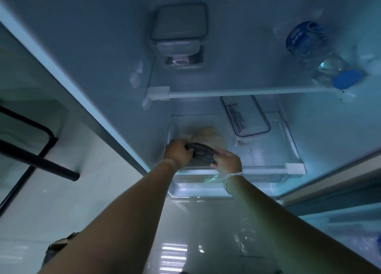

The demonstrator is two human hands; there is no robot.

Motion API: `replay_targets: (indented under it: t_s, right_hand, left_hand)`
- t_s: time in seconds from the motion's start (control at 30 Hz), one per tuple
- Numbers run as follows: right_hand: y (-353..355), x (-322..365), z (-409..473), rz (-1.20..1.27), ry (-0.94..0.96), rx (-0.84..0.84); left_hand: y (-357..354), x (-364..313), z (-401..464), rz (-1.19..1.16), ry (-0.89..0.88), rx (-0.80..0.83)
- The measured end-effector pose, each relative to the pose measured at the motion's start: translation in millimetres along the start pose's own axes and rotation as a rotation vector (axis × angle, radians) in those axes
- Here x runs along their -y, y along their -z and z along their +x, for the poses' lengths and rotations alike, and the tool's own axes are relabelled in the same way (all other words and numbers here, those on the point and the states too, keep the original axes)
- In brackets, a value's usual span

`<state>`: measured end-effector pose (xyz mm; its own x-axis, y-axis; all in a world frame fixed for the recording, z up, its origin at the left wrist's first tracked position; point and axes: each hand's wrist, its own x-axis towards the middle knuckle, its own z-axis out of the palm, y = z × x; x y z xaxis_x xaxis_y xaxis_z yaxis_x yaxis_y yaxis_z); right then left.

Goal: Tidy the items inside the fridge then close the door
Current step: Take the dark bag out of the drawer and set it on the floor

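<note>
Both arms reach down into the open fridge. My left hand [179, 152] and my right hand [227, 163] each grip one end of a dark, flattish round object [203, 152] over the front left of the lower glass shelf [266, 168]. A pale crumpled bag [208, 136] lies just behind it. On the same shelf a clear rectangular lidded container [246, 117] sits further back right. The upper shelf [237, 92] carries a grey-lidded square container [179, 29] and a clear bottle with a blue cap [329, 67] lying on its side beside a blue glass cup [304, 37].
A clear drawer [198, 188] sits under the lower shelf. The fridge's left wall edge [86, 100] runs diagonally; the open door [340, 191] is at right. A black metal frame [39, 150] stands on the left. Glossy tiled floor [206, 232] lies below.
</note>
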<state>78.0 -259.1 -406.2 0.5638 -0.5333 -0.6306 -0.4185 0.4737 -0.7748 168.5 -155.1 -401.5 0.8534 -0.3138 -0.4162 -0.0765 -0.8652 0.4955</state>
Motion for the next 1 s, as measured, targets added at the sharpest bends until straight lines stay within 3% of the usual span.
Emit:
replay_targets:
  t_s: [0.33, 0.73, 1.0]
  right_hand:
    - [17, -11, -92, -0.074, 0.027, 0.026]
    - [-47, -80, -226, -0.328, -0.026, 0.296]
    - [-85, -128, -281, -0.47, -0.051, 0.459]
  left_hand:
    - [32, 17, -116, -0.163, 0.02, -0.043]
    - [76, 138, -269, -0.323, 0.222, -0.188]
    - [80, 216, -321, -0.392, 0.346, -0.227]
